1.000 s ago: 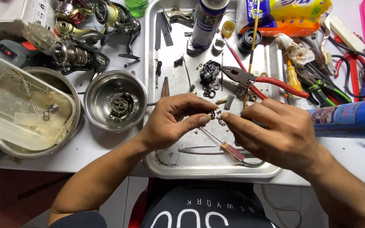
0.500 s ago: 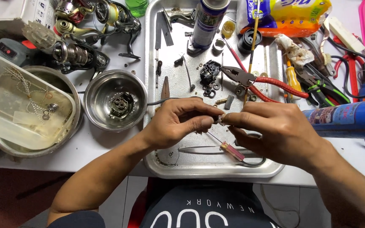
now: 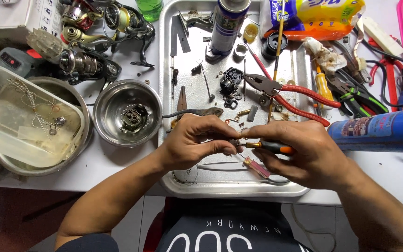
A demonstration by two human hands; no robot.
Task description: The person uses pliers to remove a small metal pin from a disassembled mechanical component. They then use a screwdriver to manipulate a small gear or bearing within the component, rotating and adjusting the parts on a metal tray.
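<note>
**Over the steel tray, both hands meet on one small part**

Over the near half of the metal tray (image 3: pixel 166 60), my left hand (image 3: pixel 193 143) pinches a small dark part (image 3: pixel 233 143) between thumb and fingertips, the other fingers curled in. My right hand (image 3: pixel 304 154) closes around a small screwdriver (image 3: pixel 270 147) with an orange-and-black handle, its tip touching that part. The two hands nearly touch, both above the tray's front rim.

Under my right hand, on the tray floor, lies a second, thin screwdriver with a clear red handle (image 3: pixel 256 168). Farther back on the tray, red-handled pliers (image 3: pixel 285 95) lie slantwise, with a small black housing (image 3: pixel 231 80) just to their left among loose washers and screws. A dark spray can (image 3: pixel 227 23) stands at the tray's far end.

Left of the tray, touching its side, sits a steel bowl (image 3: pixel 127 112) with a grey mechanical piece inside. Beyond that, further left, a clear plastic tub (image 3: pixel 19 116) rests on a larger bowl. Behind the steel bowl, several fishing reels (image 3: pixel 99 32) lie bunched together.

Right of the tray, a blue gas canister (image 3: pixel 378 130) lies on its side, near my right wrist. Behind it is a tangle of hand tools with green, orange and red grips (image 3: pixel 355 88).
</note>
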